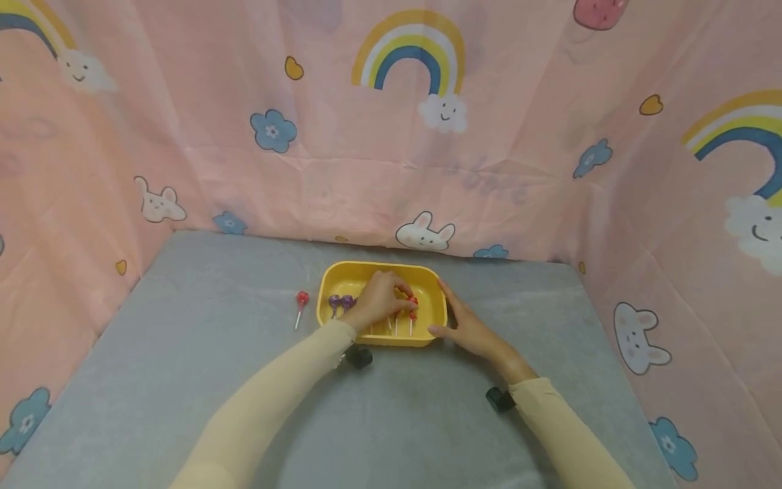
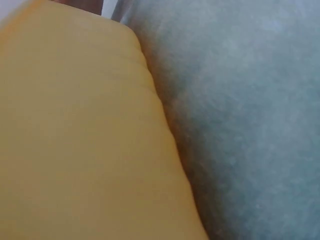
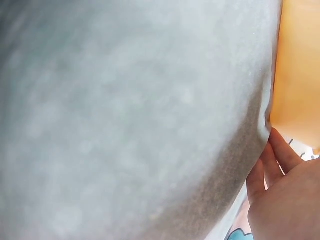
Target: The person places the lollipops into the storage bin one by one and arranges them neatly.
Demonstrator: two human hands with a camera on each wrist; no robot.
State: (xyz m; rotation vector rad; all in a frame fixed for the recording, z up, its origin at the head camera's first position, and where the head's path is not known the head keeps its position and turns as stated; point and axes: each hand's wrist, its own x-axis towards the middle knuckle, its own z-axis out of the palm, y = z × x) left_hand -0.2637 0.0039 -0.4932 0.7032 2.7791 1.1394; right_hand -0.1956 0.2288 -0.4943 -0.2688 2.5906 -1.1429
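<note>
My left hand reaches into a yellow plastic box, its thumb and fingers pinching a red-wrapped lollipop near the right end. White sticks of other lollipops show below this hand, which hides some of their heads. Two purple lollipops lie in the left part of the box. Against the box's right end rests my right hand, thumb at the front corner and extended fingers along the outer wall. The left wrist view is mostly filled by the box's outer wall.
One red lollipop lies on the grey cloth-covered table, left of the box. Pink patterned curtains stand behind the table and at both sides. A dark wrist camera on the left arm sits close to the box's front wall.
</note>
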